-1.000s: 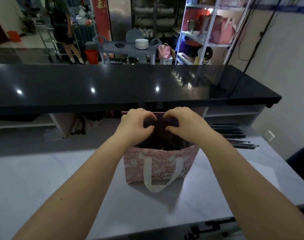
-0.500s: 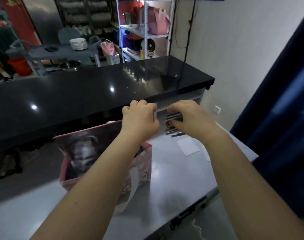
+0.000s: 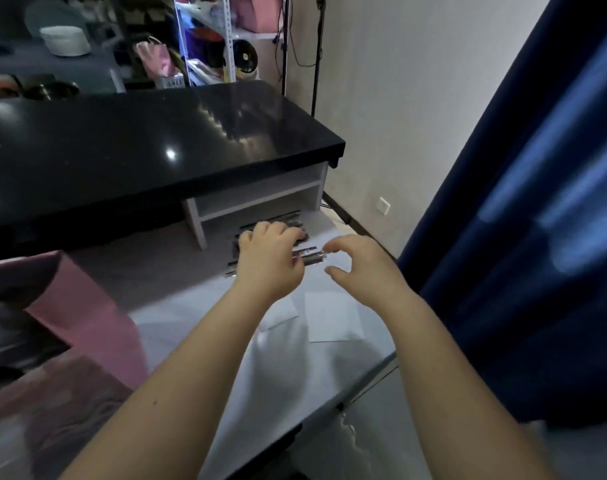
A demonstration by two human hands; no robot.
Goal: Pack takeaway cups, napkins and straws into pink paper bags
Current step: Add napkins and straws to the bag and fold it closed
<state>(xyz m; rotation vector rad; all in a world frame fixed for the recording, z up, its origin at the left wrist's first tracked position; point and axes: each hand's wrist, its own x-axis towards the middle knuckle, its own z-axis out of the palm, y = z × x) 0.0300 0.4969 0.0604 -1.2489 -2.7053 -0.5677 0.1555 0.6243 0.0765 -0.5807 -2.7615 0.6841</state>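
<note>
A pile of dark wrapped straws (image 3: 310,255) lies on the white worktop, just in front of a low white shelf. My left hand (image 3: 270,258) is over the pile with its fingers bent down onto the straws. My right hand (image 3: 361,269) hovers at the right end of the straws, thumb and forefinger spread apart, holding nothing. Two white napkins (image 3: 334,317) lie flat nearer to me, one partly under my left forearm. The pink paper bag (image 3: 87,327) stands open at the far left, and its contents are dark and blurred.
A black glossy counter (image 3: 156,147) runs over the back of the white worktop (image 3: 205,327), with the white shelf unit (image 3: 260,199) beneath its right end. A dark blue curtain (image 3: 523,237) hangs on the right. The worktop's edge runs close to the right of the napkins.
Both hands left the top of the pink bag and moved right to the straw pile. My view swung right, so the bag now sits at the left edge.
</note>
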